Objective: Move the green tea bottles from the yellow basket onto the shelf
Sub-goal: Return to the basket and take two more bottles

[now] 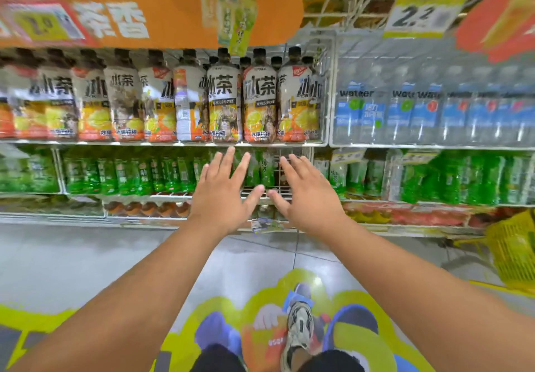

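Observation:
Both my hands are stretched out in front of the green tea shelf point(170, 197), palms down, fingers spread, holding nothing. My left hand point(224, 190) and my right hand point(307, 195) sit side by side, thumbs almost touching, at the shelf's front edge. Green tea bottles point(262, 169) stand on the wire shelf between and behind my hands, and a long row of green bottles point(127, 173) fills the shelf to the left. The yellow basket point(514, 251) sits on the floor at the far right, partly cut off by the frame; its contents are not visible.
Iced lemon tea bottles point(224, 105) fill the shelf above, water bottles point(405, 114) to their right. More green bottles point(451, 179) stand at the right. A lower shelf holds brown bottles point(150, 208). A floor sticker point(362, 340) and my shoe point(299, 328) are below.

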`<state>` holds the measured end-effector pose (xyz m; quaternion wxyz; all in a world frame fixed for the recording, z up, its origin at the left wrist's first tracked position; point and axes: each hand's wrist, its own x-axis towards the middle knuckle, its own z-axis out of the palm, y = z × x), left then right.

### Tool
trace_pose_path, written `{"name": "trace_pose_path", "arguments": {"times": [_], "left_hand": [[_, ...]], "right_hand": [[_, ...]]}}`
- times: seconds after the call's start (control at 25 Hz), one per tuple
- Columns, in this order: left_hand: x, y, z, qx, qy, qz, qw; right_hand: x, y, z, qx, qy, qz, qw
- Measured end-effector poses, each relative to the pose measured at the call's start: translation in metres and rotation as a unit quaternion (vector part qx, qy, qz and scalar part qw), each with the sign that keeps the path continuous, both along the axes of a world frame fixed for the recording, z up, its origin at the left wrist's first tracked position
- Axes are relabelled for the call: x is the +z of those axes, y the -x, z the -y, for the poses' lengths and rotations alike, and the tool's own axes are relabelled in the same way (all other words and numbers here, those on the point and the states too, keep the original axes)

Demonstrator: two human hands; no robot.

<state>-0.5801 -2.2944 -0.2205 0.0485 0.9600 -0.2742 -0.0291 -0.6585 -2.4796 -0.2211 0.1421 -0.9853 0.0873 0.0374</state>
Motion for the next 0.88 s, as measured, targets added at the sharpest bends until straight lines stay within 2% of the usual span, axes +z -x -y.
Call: {"name": "trace_pose_path", "arguments": {"times": [0.2, 0.56, 0.88], "left_hand": [[0.049, 0.077, -0.014, -0.034, 0.021, -0.001, 0.999], [0.124, 0.202, -0.060, -0.099, 0.024, 0.045, 0.994], [0.165, 0.283, -0.041, -0.116, 0.029, 0.094, 0.988]], "right_hand": [[0.051, 0.088, -0.026, -0.039, 0.028, 0.039, 0.998], [0.133, 0.235, -0.082, -0.093, 0.070, 0.069, 0.991], [0.171, 0.329, -0.051, -0.112, 0.065, 0.101, 0.986]]}}
